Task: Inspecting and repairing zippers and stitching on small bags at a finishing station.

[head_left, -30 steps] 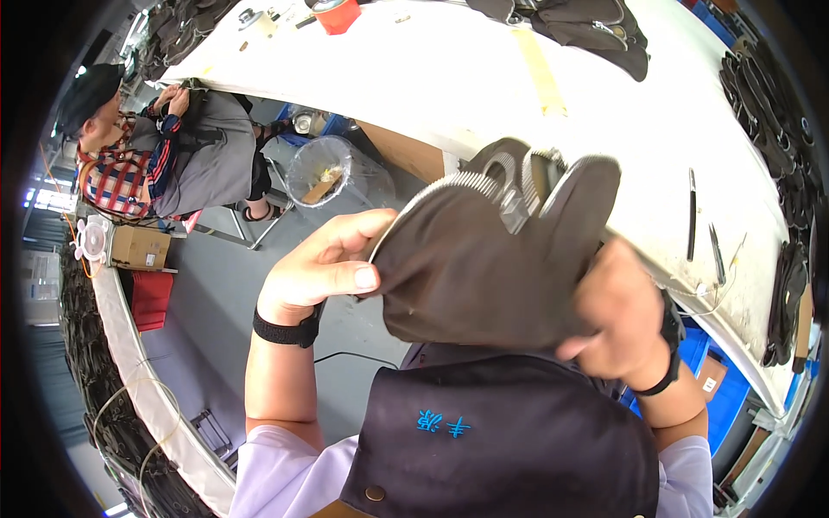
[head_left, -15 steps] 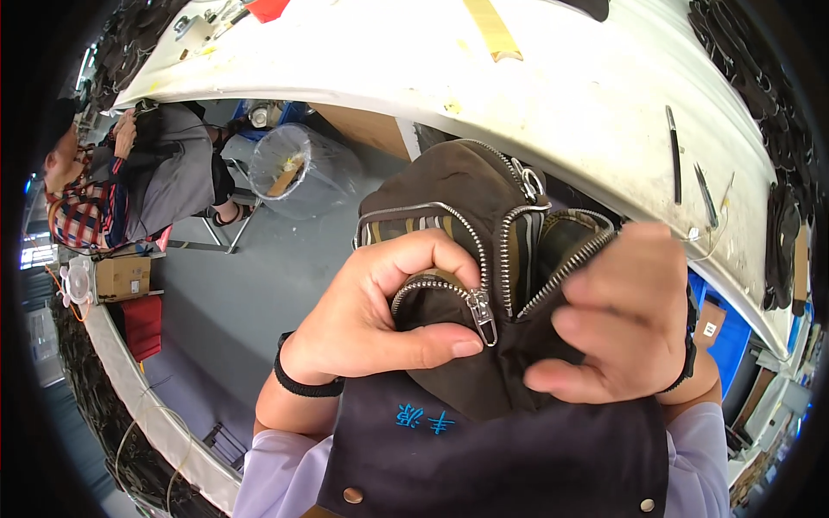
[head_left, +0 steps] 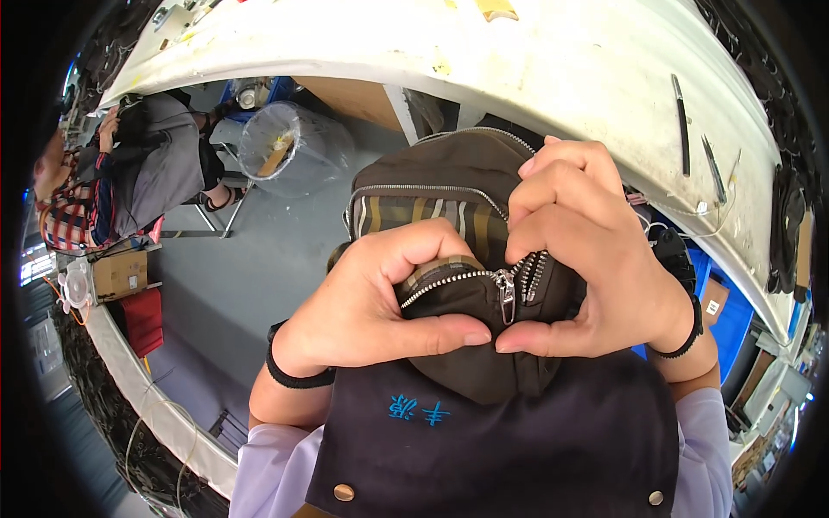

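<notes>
A dark brown fabric bag (head_left: 414, 169) with silver zippers and a striped lining rests against my dark apron (head_left: 518, 449). My left hand (head_left: 371, 302) is closed on the near left pocket edge, thumb on the front and fingers inside the opening. On the other side, my right hand (head_left: 604, 250) curls round the bag, its thumb pressing the front beside the left thumb. Between the hands sits a metal zipper pull (head_left: 507, 298), its tab hanging down. Farther up, striped lining (head_left: 423, 216) shows below a curved zipper. My right hand hides much of the bag's right side.
A white table (head_left: 553, 95) curves across the far side, with a black pen (head_left: 680, 125) and tweezers (head_left: 713, 168) on it. A clear-bagged waste bin (head_left: 294, 151) stands beyond the bag. At far left sits a person (head_left: 147, 173), near a cardboard box (head_left: 121, 272).
My right hand has moved left and closed on the bag beside the zipper pull. The right-hand pocket that gaped is now drawn together. My left hand keeps its hold.
</notes>
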Demonstrator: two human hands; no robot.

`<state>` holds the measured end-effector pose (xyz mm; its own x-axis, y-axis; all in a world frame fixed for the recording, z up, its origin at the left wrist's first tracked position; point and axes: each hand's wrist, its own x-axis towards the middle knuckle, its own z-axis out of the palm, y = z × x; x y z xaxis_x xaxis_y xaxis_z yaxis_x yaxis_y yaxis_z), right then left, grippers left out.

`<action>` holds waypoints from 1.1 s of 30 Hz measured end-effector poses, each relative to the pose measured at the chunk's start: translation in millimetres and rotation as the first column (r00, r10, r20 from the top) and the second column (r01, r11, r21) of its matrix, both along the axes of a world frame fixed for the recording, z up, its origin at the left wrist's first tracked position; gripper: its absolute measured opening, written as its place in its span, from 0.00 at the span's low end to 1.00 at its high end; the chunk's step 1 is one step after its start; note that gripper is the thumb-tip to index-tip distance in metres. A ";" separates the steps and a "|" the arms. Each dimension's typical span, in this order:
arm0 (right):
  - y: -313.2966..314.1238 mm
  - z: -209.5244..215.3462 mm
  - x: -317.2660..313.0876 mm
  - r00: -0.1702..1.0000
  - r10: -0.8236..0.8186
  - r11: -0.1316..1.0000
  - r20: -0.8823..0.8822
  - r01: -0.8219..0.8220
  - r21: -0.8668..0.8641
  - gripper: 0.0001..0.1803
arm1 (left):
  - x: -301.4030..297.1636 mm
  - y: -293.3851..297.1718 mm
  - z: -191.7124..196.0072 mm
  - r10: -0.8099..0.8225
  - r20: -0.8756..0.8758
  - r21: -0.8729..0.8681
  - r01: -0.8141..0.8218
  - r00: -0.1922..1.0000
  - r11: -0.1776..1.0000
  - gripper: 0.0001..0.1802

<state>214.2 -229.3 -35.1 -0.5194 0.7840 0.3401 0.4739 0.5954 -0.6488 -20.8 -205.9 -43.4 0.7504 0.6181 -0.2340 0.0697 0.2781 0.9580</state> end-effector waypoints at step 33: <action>-20.6 -8.0 -0.9 0.997 0.066 0.987 0.038 -0.070 0.143 0.11 | 17.8 -23.1 -21.2 0.142 0.257 0.913 -0.288 0.956 0.290 0.10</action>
